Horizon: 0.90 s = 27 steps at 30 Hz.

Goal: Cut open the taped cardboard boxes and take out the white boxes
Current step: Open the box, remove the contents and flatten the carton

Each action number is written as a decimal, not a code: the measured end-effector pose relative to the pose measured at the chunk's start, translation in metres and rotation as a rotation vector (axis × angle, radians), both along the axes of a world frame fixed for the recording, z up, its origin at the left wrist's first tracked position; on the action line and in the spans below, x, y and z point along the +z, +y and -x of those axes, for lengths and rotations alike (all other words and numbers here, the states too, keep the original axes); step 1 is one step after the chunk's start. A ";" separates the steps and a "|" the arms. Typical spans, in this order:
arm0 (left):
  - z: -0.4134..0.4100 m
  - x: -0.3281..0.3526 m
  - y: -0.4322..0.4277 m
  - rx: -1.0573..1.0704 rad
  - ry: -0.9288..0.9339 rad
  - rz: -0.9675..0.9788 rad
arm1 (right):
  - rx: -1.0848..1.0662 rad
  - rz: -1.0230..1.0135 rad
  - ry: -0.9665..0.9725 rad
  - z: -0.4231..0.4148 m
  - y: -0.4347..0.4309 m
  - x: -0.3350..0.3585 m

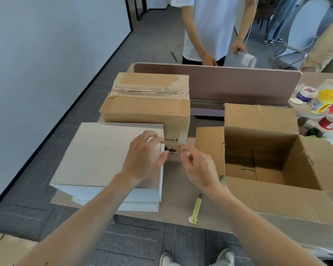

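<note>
A stack of white boxes (96, 156) sits at the table's front left. My left hand (144, 156) hovers over the top box's right edge, fingers spread, holding nothing. My right hand (198, 167) is just to the right of the stack, fingers loosely curled and empty. Behind the stack stands a taped cardboard box (146, 104), its seam covered in clear tape. To the right an opened cardboard box (267, 154) stands with flaps out and nothing visible inside. A yellow box cutter (196, 209) lies on the table near the front edge, below my right hand.
A brown desk divider (238, 83) runs across the back. Bottles and jars (323, 106) crowd the far right. A person in a white shirt (210, 29) stands behind the divider holding a white item. Flat cardboard (0, 248) lies on the floor at lower left.
</note>
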<state>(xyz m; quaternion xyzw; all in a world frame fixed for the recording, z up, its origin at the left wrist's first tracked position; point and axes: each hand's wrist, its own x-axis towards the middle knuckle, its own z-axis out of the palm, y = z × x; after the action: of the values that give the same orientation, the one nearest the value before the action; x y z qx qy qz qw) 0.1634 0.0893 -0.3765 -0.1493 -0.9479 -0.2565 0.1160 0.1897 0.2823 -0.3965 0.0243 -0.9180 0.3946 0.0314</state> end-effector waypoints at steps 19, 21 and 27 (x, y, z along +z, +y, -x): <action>0.058 -0.080 0.210 -0.061 -0.551 0.077 | -0.413 -0.115 -0.064 -0.017 0.304 -0.047; 0.068 -0.088 0.215 0.000 -0.590 0.084 | -0.446 -0.162 -0.090 -0.015 0.334 -0.050; 0.089 -0.099 0.226 0.165 -0.673 0.054 | -0.586 -0.336 -0.290 -0.007 0.406 -0.054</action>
<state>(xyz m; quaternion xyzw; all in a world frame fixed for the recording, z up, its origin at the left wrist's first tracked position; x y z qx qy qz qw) 0.0746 0.3154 -0.4760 0.0176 -0.9484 -0.2558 -0.1867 0.1971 0.6887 -0.4508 -0.2913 -0.9329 0.2118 0.0082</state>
